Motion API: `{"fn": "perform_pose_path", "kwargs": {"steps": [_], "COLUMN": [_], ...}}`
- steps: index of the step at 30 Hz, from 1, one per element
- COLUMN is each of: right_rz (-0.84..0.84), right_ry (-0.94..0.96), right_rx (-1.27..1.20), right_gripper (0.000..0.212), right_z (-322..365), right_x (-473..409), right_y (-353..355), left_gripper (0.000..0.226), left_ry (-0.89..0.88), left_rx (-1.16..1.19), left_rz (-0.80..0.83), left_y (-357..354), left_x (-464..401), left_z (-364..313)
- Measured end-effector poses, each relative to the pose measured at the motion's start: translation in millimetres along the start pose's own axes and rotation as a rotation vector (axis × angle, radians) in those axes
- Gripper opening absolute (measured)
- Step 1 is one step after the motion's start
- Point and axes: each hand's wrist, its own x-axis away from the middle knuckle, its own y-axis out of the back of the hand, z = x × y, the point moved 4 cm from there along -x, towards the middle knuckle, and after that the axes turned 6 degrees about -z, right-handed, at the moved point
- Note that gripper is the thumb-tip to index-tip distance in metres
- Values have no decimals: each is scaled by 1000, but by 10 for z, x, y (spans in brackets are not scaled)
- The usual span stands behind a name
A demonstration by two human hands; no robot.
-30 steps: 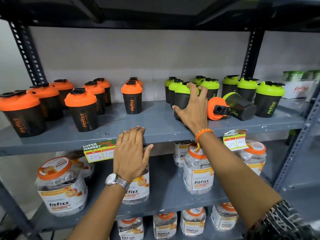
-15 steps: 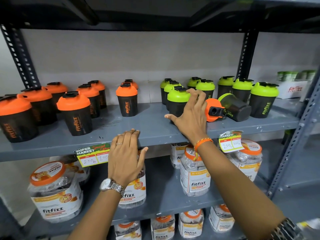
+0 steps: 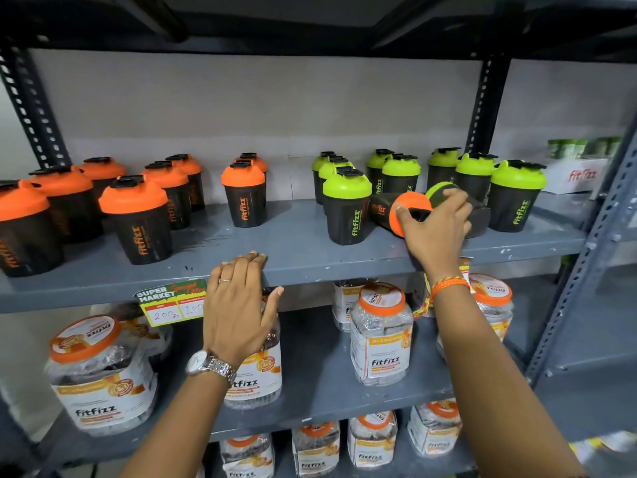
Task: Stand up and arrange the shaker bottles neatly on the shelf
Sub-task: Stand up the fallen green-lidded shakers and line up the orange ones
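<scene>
Several black shaker bottles with orange lids (image 3: 138,219) stand upright on the left of the grey shelf (image 3: 296,243). Several with green lids (image 3: 346,208) stand on the right. Between the green ones, an orange-lidded shaker (image 3: 408,205) lies on its side, lid towards me. A green-lidded shaker (image 3: 481,220) lies tipped just behind it. My right hand (image 3: 436,231) wraps over the fallen orange lid, thumb on its left rim and fingers reaching the tipped green lid. My left hand (image 3: 241,305) rests flat on the shelf's front edge, fingers apart, holding nothing.
Clear jars with orange lids (image 3: 381,336) fill the two lower shelves. A yellow price tag (image 3: 172,301) hangs on the shelf edge beside my left hand. A perforated steel post (image 3: 586,253) bounds the right side. A white box (image 3: 579,175) sits at the far right.
My right hand has left the upright green-lidded shaker and moved right onto the fallen orange-lidded one. My left hand has stayed on the shelf edge.
</scene>
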Motion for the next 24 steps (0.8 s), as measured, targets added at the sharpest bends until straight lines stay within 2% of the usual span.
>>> {"fn": "perform_pose_path", "kwargs": {"steps": [7, 13, 21, 24], "right_rz": [134, 186, 170, 186], "right_ry": [-108, -166, -259, -285], "right_rx": [56, 102, 183, 175], "right_gripper": [94, 101, 113, 110], "right_z": [-59, -149, -153, -141], "right_x": [-62, -136, -178, -156], "right_y": [-138, -195, -204, -200], "left_gripper": [56, 54, 55, 56], "left_ry": [15, -3, 12, 18], "left_rx": [1, 16, 12, 11], "left_rz": [12, 9, 30, 40], "left_y": [15, 24, 22, 28], "left_x": [-4, 0, 1, 3], "left_z": [-10, 3, -6, -3]}}
